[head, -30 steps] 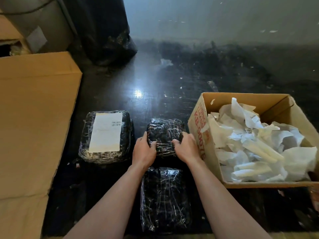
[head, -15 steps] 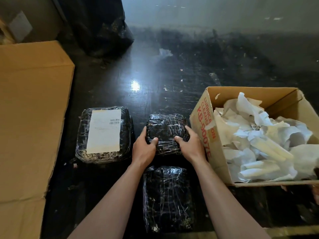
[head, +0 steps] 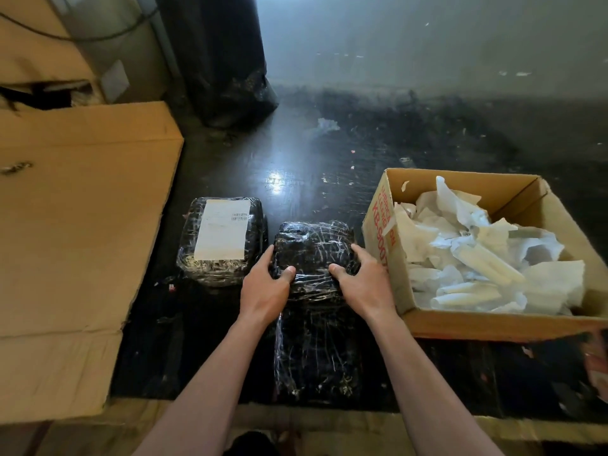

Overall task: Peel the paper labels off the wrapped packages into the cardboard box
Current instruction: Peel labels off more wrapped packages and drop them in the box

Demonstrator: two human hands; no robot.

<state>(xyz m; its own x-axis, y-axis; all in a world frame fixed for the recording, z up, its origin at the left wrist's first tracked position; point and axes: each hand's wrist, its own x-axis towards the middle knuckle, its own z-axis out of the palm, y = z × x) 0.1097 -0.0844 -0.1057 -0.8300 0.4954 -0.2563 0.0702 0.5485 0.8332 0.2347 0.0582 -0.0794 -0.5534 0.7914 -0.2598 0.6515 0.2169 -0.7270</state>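
Three black film-wrapped packages lie on the dark floor. The middle package (head: 314,248) shows no label on top; my left hand (head: 265,286) grips its left near corner and my right hand (head: 363,284) grips its right near corner, thumbs on top. Another bare package (head: 317,353) lies just in front of it, between my forearms. To the left sits a package (head: 197,268) with a white paper label (head: 223,228) on top. On the right stands the open cardboard box (head: 493,324) filled with crumpled peeled labels (head: 487,258).
A large flattened cardboard sheet (head: 75,241) covers the floor on the left. A black plastic bag (head: 227,60) stands at the back centre by the wall. The dark floor (head: 329,153) beyond the packages carries small paper scraps.
My hands have opened wider on the middle package, sliding to its two near corners. The package has stayed in its place beside the box.
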